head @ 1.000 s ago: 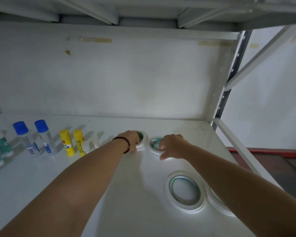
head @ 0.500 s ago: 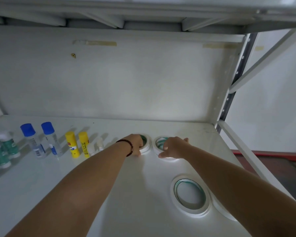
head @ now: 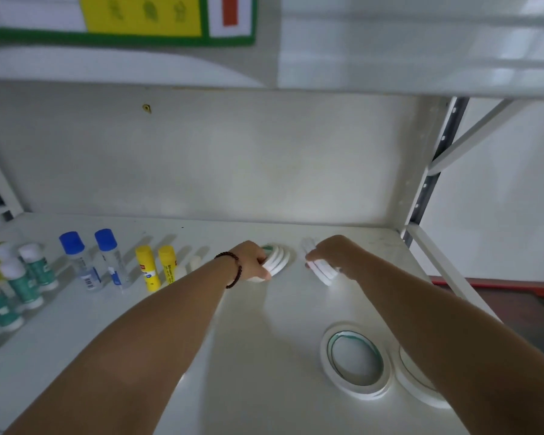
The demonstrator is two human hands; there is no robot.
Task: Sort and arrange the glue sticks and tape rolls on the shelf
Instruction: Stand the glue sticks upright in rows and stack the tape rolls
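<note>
My left hand (head: 252, 260) grips a small stack of white tape rolls (head: 277, 258), tipped up on edge near the middle of the white shelf (head: 107, 334). My right hand (head: 333, 254) holds a second small stack of white tape rolls (head: 322, 271), also tilted on edge. A larger white tape roll with a green inner ring (head: 355, 361) lies flat at the front right. Another large roll (head: 416, 383) lies beside it, partly hidden by my right forearm. Two yellow glue sticks (head: 156, 268) and two blue-capped glue bottles (head: 90, 259) stand in a row at the left.
Several white-capped green glue sticks (head: 22, 279) stand at the far left edge. Small white sticks (head: 189, 266) stand next to the yellow ones. The shelf's back panel (head: 233, 158) is close behind. An upper shelf (head: 390, 45) overhangs, and a metal upright (head: 434, 171) bounds the right side.
Both hands have closed on the small tape stacks and tipped them from lying flat up onto their edges. The view has tilted upward, so the upper shelf shows.
</note>
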